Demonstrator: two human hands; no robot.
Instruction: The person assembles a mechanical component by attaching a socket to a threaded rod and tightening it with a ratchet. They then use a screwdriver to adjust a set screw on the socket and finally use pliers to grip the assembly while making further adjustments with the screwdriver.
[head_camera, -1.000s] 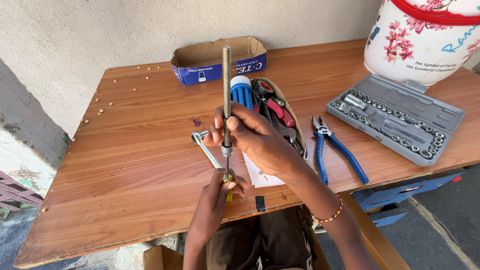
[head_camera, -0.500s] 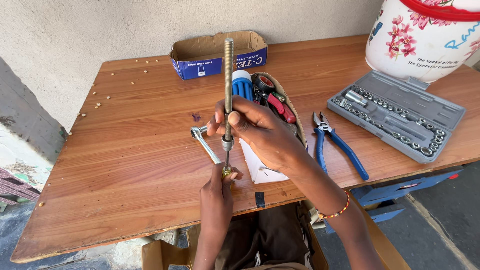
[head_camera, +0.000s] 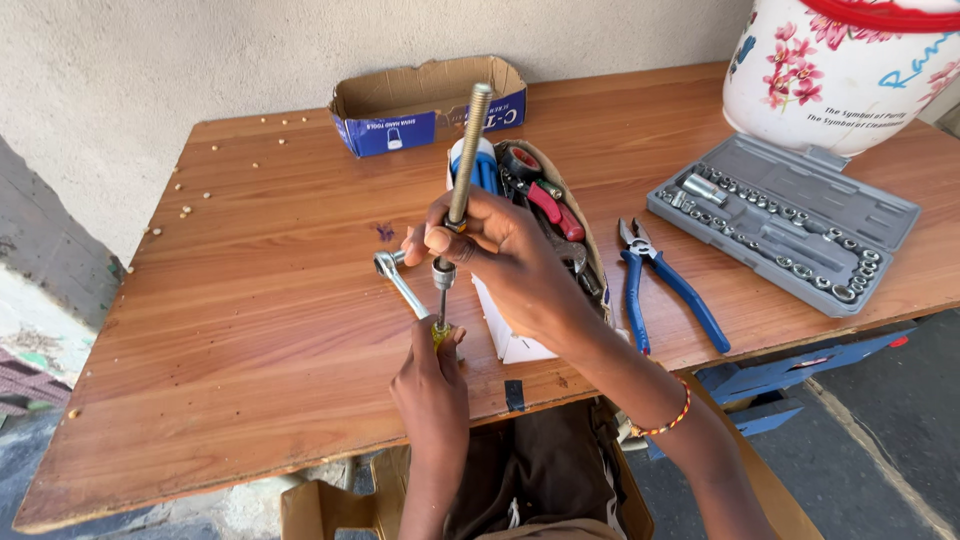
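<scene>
My right hand (head_camera: 500, 255) grips a long threaded metal rod (head_camera: 468, 145) that stands upright above the wooden table (head_camera: 250, 330). A small socket (head_camera: 444, 272) sits at the rod's lower end, just under my thumb. My left hand (head_camera: 432, 378) is below it, closed around a screwdriver with a yellow handle (head_camera: 439, 330) whose thin shaft points up into the socket. A chrome ratchet wrench (head_camera: 398, 278) lies on the table just left of my hands.
A tool pouch (head_camera: 545, 215) with red and blue handled tools lies behind my hands. Blue pliers (head_camera: 660, 285), a grey socket set case (head_camera: 785, 220), a floral white bucket (head_camera: 840, 60) and an open cardboard box (head_camera: 430, 100) stand around. A white box (head_camera: 505, 335) is near the front edge.
The view has shifted slightly. My hands keep the rod and screwdriver together, with the rod now leaning a little to the right at its top.
</scene>
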